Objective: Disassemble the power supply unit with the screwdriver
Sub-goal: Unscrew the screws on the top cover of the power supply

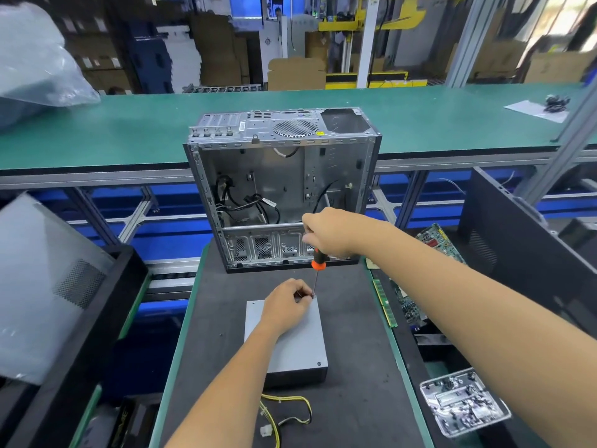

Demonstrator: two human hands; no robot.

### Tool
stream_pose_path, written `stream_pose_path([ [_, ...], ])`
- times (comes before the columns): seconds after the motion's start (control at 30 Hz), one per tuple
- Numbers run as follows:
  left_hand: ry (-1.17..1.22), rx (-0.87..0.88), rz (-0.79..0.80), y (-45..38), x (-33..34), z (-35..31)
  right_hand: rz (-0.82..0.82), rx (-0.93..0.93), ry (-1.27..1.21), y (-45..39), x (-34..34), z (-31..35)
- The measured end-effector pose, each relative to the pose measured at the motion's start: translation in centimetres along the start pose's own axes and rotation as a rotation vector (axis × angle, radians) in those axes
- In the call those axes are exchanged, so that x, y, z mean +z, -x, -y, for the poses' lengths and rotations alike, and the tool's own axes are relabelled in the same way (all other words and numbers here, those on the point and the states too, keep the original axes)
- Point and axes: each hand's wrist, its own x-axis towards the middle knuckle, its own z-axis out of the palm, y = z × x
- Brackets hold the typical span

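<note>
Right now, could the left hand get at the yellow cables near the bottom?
Probably yes. The left hand rests on the power supply unit, and the yellow cables lie just nearer the person on open mat, nothing between.

Head-worn view, forward-down, close over the workbench [355, 318]

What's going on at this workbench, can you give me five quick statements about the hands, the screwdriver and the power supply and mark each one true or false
1. The right hand grips the orange-and-black-handled screwdriver. True.
2. The screwdriver's tip is at a near corner of the grey metal power supply box. False: it meets the far right corner.
3. The left hand rests on top of the power supply, fingers by the screwdriver's tip. True.
4. The power supply sits inside the open grey computer case. False: it lies on the dark mat in front of the case.
5. The yellow and black wires lie on the mat nearer the camera than the box. True.
</note>
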Motion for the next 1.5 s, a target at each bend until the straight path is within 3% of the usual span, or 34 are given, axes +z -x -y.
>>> stream_pose_path([
  [0.13,-0.007,0.000,0.001,0.0,-0.1,-0.1,0.109,-0.125,-0.174,0.3,-0.9,-0.2],
  [0.27,-0.011,0.006,0.006,-0.1,-0.2,0.0,0.083,-0.151,-0.278,0.3,-0.8,-0.3],
  [0.43,-0.011,0.028,0.013,0.0,-0.1,0.1,-0.001,0.043,-0.022,-0.3,0.0,-0.1],
  [0.63,-0.008,0.022,0.004,-0.2,0.0,0.1,0.148,-0.059,-0.170,0.2,-1.2,-0.3],
  [0.73,-0.010,0.019,0.006,-0.2,0.0,0.2,0.074,-0.018,-0.142,0.3,-0.7,-0.5],
  [0.83,-0.012,0.011,0.001,-0.1,0.0,0.2,0.022,0.018,0.052,-0.1,-0.2,-0.8],
  [1.07,-0.010,0.020,-0.003,-0.1,0.0,0.1,0.034,-0.104,-0.239,0.1,-0.4,-1.1],
  [1.27,-0.018,0.039,-0.007,0.0,0.2,0.1,-0.038,0.061,-0.011,-0.1,0.0,-1.2],
  [1.5,-0.027,0.081,-0.018,0.0,0.3,-0.1,0.040,-0.035,-0.255,0.7,-0.6,-1.3],
])
